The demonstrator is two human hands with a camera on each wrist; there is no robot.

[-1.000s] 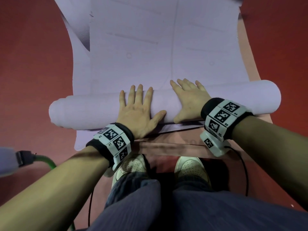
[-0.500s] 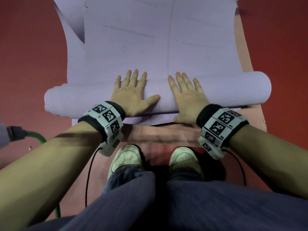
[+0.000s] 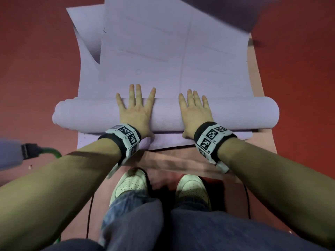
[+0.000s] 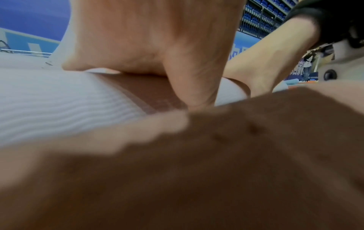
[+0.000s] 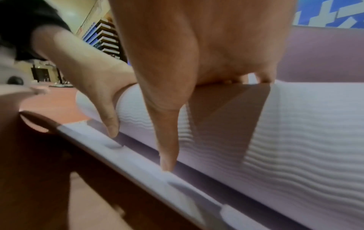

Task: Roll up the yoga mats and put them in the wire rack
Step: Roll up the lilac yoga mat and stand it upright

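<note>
- Since half a second ago, I am seeing the lilac roll (image 3: 235, 115) thicker and pushed farther up the flat stretch of the lilac mat (image 3: 163, 51), with both hands riding over its top.
- My left hand (image 3: 135, 107) is lying flat and spread on the roll, fingertips reaching past its far side, thumb pointing down at the near side; it is gripping nothing.
- My right hand (image 3: 195, 109) is pressing flat likewise, fingers straight, thumb tip touching the mat layer just below the roll.
- No container is showing in any view; the roll is lying crosswise on the floor mats, near my shoes (image 3: 130, 183).
- A second lilac mat (image 3: 85, 33) is jutting out at the far left edge, and a pink mat (image 3: 257, 84) is peeking out along the right edge and under my feet.
- Red floor (image 3: 36, 69) is lying open on both sides; unrolled mat is stretching ahead of the roll.
</note>
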